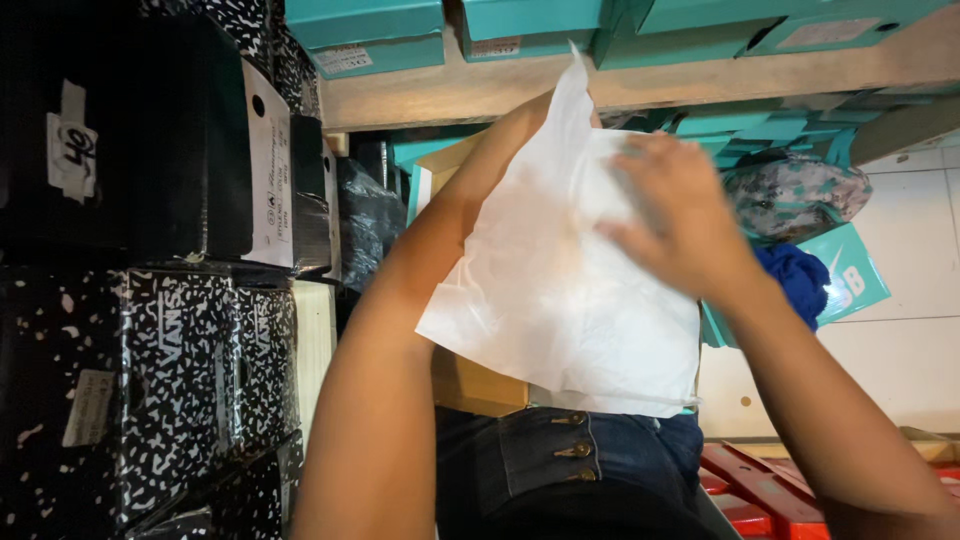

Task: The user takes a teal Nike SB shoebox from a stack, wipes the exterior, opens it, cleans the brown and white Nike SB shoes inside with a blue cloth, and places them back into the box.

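A large sheet of white tissue paper (560,300) is spread over an open cardboard box (475,385) on my lap. My right hand (680,215) lies flat on the paper's upper right part, fingers spread and blurred. My left forearm reaches up under the paper's left edge; my left hand is hidden behind the sheet, so its grip cannot be seen. The box's contents are covered by the paper.
Stacks of black and speckled shoe boxes (150,300) fill the left. Teal boxes (370,35) sit on a wooden shelf (620,85) above. A teal lid (850,275), blue cloth (800,280) and a patterned item (795,195) lie on the tile floor at right. Red boxes (760,490) sit at bottom right.
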